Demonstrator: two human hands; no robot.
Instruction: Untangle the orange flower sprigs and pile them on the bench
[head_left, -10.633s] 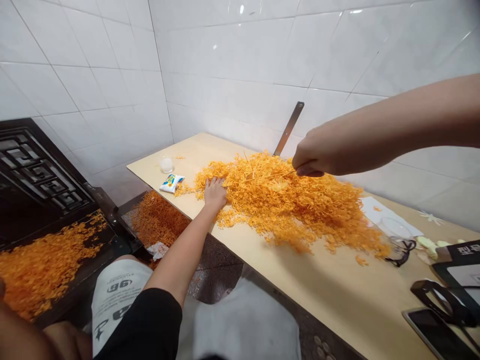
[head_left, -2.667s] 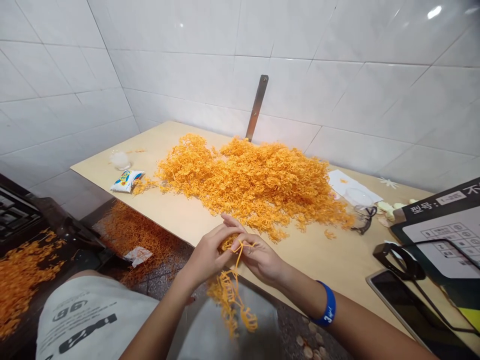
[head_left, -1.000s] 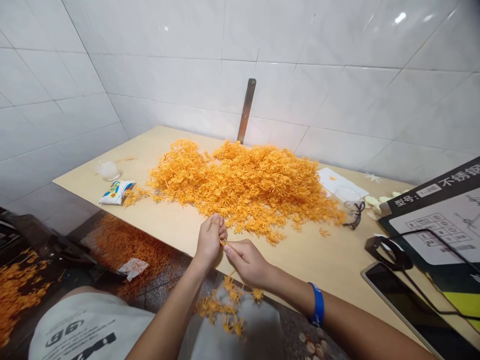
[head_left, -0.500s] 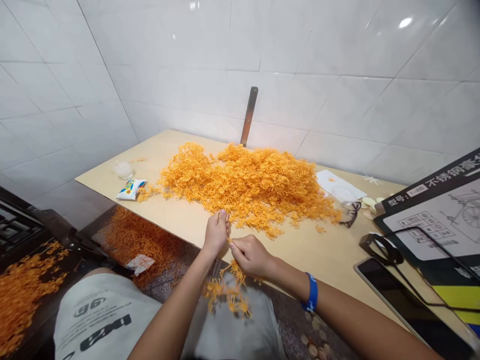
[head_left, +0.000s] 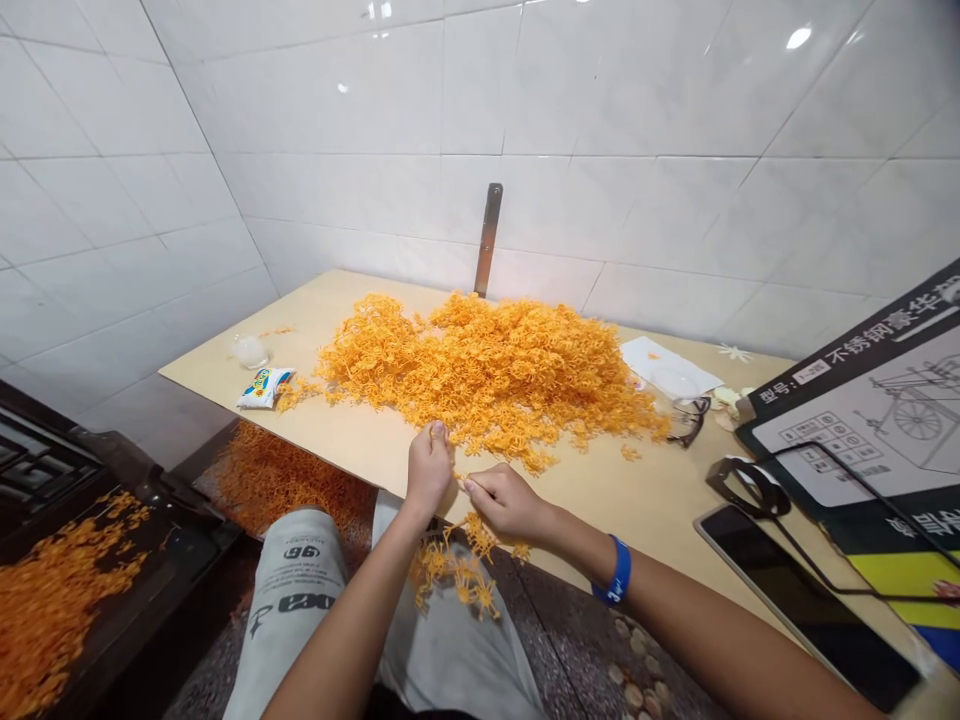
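Note:
Both my hands are at the front edge of the table, before a big heap of small spindly orange plastic pieces. My left hand is a closed fist, thumb on top, and a bit of orange shows between it and the other hand. With thumb and forefinger, my right hand pinches that orange bit. Below the hands hangs a loose cluster of the orange pieces, over my lap. What lies inside the left fist is mostly hidden.
On the table are a small white packet, a clear cup, white paper, glasses and a phone. A printed box leans at right. More orange pieces fill the lower left.
My left leg has swung inward to the right. The hands have come slightly apart, with the orange bit between them showing more. The whole view has shifted a little.

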